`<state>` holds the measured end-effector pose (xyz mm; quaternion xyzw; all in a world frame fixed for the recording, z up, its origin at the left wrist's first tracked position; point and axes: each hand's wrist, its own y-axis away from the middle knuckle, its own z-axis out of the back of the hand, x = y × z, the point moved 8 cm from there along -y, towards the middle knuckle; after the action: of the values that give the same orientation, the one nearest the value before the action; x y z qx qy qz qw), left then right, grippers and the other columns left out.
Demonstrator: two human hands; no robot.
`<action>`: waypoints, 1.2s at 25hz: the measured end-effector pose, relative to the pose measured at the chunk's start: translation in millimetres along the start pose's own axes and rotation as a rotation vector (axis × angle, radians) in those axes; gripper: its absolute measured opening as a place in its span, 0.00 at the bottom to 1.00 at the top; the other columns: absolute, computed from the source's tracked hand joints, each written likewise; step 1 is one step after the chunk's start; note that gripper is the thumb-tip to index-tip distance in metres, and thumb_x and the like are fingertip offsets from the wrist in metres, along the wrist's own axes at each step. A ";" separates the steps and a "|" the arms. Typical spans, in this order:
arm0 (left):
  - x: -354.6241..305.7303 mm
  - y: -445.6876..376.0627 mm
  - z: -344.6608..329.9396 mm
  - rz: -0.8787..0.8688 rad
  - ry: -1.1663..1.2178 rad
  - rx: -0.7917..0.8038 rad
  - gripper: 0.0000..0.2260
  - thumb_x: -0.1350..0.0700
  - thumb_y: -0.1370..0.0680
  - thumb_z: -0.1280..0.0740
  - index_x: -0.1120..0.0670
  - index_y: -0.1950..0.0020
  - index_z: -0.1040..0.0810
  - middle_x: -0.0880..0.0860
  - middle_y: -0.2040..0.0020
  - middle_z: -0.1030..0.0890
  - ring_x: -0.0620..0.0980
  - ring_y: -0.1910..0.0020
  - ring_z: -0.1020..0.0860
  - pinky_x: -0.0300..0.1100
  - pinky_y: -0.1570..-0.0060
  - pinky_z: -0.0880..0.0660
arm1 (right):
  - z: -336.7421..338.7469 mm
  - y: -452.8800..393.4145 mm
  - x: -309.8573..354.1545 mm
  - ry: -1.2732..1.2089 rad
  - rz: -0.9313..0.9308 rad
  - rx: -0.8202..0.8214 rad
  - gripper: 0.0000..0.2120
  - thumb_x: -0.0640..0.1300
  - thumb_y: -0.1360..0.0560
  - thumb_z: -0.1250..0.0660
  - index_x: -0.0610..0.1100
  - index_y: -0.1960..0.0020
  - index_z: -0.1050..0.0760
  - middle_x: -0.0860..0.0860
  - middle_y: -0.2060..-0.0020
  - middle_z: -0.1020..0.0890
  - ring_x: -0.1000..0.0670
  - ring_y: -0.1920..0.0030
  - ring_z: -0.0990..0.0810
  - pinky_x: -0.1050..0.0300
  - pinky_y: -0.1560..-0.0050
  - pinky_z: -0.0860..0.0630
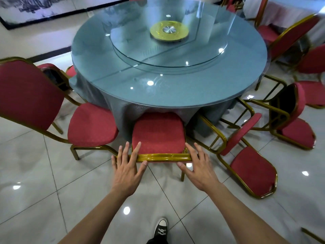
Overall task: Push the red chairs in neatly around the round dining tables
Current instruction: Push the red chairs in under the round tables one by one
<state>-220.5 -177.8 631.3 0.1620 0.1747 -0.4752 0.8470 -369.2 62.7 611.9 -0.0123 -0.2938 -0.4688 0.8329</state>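
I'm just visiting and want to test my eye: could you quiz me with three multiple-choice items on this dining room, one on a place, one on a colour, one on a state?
1. Where do both hands rest?
A. on the chair's gold top rail
B. on the glass tabletop
C. on the floor

2. What colour is the tablecloth?
A. white
B. grey-blue
C. red

3. How are the fingers?
A. clenched in fists
B. straight, spread
C. hidden

Key: 1 A, the left hand and right hand lie on the rail. 2 B, the tablecloth shows it. 3 B, fingers extend flat.

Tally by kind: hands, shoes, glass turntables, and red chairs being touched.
Hands: 2 (left hand, right hand)
Shoes: 1 (black shoe)
Glass turntables: 1 (turntable)
Red chairs touched: 1 (middle chair)
Total: 5
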 end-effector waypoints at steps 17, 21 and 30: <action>-238.0 46.6 -13.4 -0.341 -0.097 0.077 0.29 0.32 0.22 0.67 0.35 0.20 0.64 0.47 0.17 0.58 0.50 0.19 0.63 0.58 0.21 0.61 | 145.5 115.0 -105.9 -0.015 -0.137 -0.212 0.37 0.78 0.25 0.62 0.65 0.19 0.57 0.54 0.18 0.48 0.51 0.19 0.48 0.46 0.20 0.52; -315.1 54.2 -43.0 -0.412 -0.091 0.092 0.30 0.31 0.22 0.69 0.36 0.20 0.65 0.48 0.17 0.60 0.49 0.20 0.66 0.59 0.21 0.61 | 183.2 147.5 -180.0 -0.021 -0.183 -0.243 0.34 0.76 0.23 0.60 0.68 0.20 0.59 0.55 0.18 0.48 0.51 0.19 0.49 0.44 0.20 0.53; -495.6 80.2 -130.6 -0.432 -0.027 0.074 0.30 0.32 0.21 0.67 0.36 0.19 0.59 0.49 0.16 0.53 0.50 0.18 0.59 0.57 0.21 0.61 | 291.9 210.2 -350.1 0.020 -0.249 -0.350 0.38 0.78 0.26 0.65 0.64 0.19 0.54 0.52 0.19 0.44 0.48 0.21 0.43 0.44 0.21 0.46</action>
<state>-411.4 290.3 747.2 0.1454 0.1767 -0.6538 0.7212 -478.8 537.8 731.5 -0.1155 -0.1991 -0.6122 0.7565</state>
